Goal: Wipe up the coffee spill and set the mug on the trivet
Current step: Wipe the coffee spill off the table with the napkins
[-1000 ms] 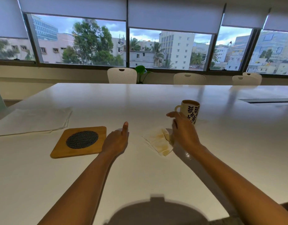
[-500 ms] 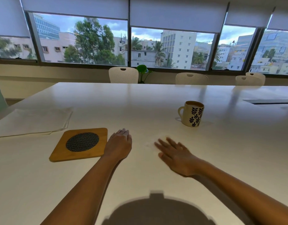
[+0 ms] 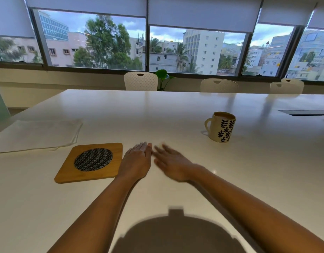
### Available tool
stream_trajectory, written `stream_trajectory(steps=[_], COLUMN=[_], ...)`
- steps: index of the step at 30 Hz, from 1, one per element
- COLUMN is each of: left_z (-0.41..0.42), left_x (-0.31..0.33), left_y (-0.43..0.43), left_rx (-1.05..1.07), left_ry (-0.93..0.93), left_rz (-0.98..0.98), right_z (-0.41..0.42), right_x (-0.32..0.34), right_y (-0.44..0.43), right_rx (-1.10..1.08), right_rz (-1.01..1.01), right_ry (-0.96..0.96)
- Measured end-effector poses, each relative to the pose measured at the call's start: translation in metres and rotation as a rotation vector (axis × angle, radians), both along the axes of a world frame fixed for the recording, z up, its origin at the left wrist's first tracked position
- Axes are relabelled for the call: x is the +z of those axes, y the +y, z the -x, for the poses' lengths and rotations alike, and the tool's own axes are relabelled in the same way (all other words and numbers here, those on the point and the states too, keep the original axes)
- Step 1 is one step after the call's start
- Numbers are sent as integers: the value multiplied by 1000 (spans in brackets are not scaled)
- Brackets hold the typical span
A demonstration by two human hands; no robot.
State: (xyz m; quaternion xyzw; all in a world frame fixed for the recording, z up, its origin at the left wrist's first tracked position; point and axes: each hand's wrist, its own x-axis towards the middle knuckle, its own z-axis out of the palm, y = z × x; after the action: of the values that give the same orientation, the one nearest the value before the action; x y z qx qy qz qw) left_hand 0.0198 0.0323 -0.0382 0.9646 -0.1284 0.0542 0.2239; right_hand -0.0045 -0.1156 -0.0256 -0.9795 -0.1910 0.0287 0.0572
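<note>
Resting flat and open on the white table (image 3: 175,110), the left hand (image 3: 137,161) and the blurred right hand (image 3: 173,164) lie side by side, fingertips nearly touching, neither grip holding anything that can be seen. The leaf-patterned mug (image 3: 223,127), upright and nearly full of milky coffee, stands well ahead and to the right, nearer the right hand, handle turned left. The wooden trivet (image 3: 91,162) lies empty just left of the left hand.
</note>
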Motion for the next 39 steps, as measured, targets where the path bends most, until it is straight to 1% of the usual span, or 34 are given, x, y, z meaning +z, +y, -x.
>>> stream_trajectory(steps=[2, 4, 6, 8, 11, 14, 16, 18, 22, 24, 26, 28, 33, 39], left_z=[1, 2, 1, 2, 1, -1, 0, 1, 0, 1, 2, 5, 8, 8], left_x=[1, 1, 0, 0, -1, -2, -1, 1, 3, 3, 4, 5, 5, 2], left_y=[1, 1, 1, 1, -1, 0, 0, -1, 2, 3, 2, 1, 3, 4], left_rx=[0, -3, -10, 6, 12, 17, 18, 26, 18, 14, 18, 33, 20, 7], left_ry=[10, 24, 23, 36, 23, 24, 15, -5, -24, -27, -22, -2, 19, 18], left_rz=[10, -6, 1, 60, 65, 67, 68, 72, 0, -3, 22, 90, 150, 142], right_z=[25, 37, 32, 15, -22, -55, -68, -73, -59, -55, -55, -54, -44, -11], right_x=[-5, -6, -2, 3, 5, 4, 5, 4, -2, -2, 1, 2, -1, -3], right_y=[4, -10, -31, -52, -67, -55, -34, -8, 34, 36, 29, 17, -41, -100], right_rx=[168, 205, 139, 16, -171, -308, -352, -316, -61, -21, -81, -183, -412, -513], right_rz=[-52, -70, -68, -31, 16, 2, -18, -24, 42, 40, 11, -5, -27, -15], right_ry=[-7, 5, 21, 38, 52, 39, 39, 51, 51, 50, 49, 44, 16, 9])
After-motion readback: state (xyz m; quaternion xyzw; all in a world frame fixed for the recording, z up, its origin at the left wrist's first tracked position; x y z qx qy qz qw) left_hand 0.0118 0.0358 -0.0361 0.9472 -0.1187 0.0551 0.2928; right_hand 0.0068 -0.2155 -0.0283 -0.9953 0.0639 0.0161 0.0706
